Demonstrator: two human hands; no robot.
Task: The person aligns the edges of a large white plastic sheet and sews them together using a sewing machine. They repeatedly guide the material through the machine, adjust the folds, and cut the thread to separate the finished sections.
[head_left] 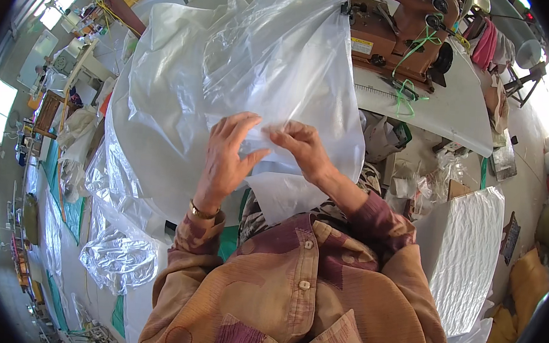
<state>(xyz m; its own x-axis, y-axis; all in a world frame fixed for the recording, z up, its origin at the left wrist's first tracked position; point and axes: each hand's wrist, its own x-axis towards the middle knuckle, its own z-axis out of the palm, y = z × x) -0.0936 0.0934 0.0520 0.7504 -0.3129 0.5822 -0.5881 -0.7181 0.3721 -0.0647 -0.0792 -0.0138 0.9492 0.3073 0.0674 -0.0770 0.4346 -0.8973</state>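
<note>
Firstly, note the yellow-and-white label [361, 47] on the brown sewing machine [395, 36]; it carries small print. The machine stands beyond your right hand [302, 149], against the sheet's far right edge. Green cord [415, 51] hangs down its side to the worktop [446, 114]. Crumpled film [119, 256] lies to your left; a white bundle [464, 257] sits at your right elbow. The clear plastic sheet [165, 79] lies under both hands, spreading away ahead of you. Your left hand [224, 151] is spread over it, fingers parted; your right hand pinches it, fingertips blurred.
</note>
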